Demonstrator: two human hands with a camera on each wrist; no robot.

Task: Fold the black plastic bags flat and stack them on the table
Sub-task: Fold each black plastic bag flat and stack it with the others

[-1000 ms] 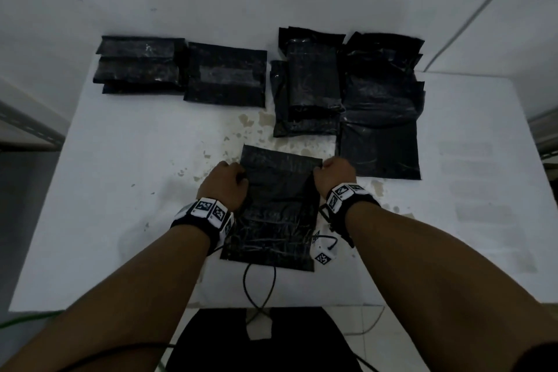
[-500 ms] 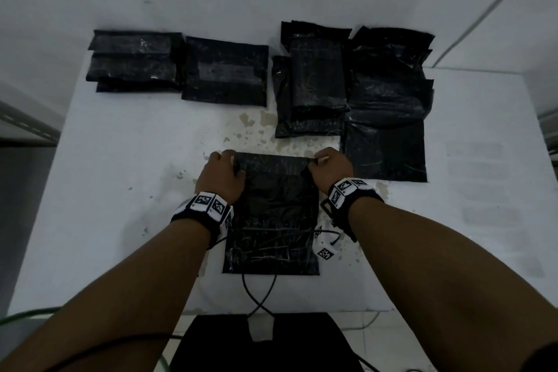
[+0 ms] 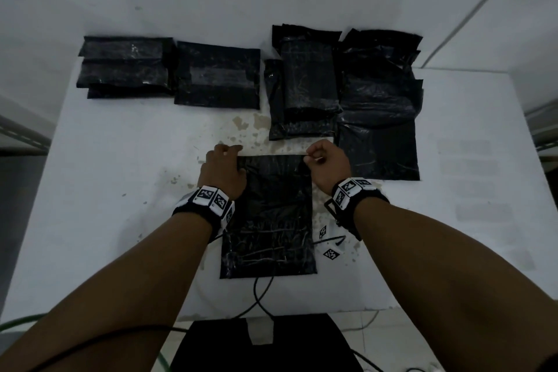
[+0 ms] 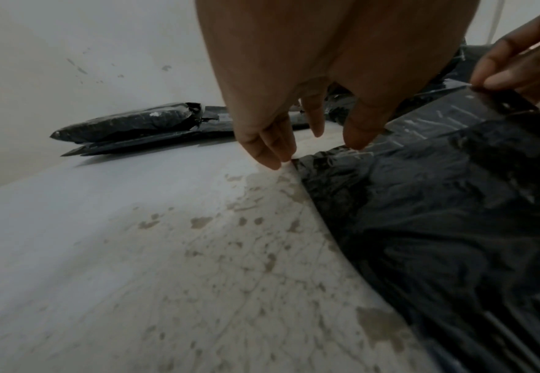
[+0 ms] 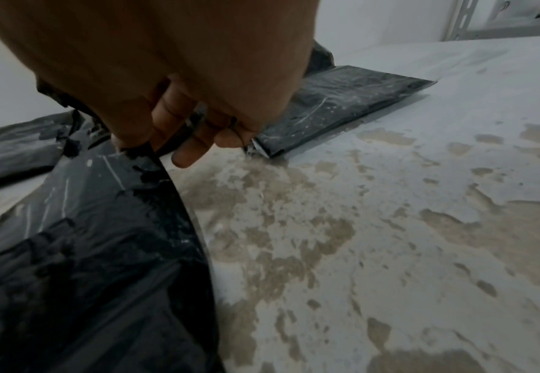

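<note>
The bag (image 3: 268, 214) in the middle is black and shiny, with thin pale scratch lines. The bags at 12 o'clock (image 3: 305, 81) and at 11 o'clock (image 3: 123, 66) are black too. The table (image 3: 120, 178) is white with brown spots. The wrist bands (image 3: 211, 199) are black with black-and-white square patterns.

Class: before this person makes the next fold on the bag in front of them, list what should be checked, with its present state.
1. Right hand pinches the bag at its far right corner: ok.
2. Left hand grips the far left corner: cannot tell; fingers only at its edge.
3. Bag's near end flat on the table: ok.
4. Bag apart from the piles behind: ok.
5. Far edge straight: ok.
</note>
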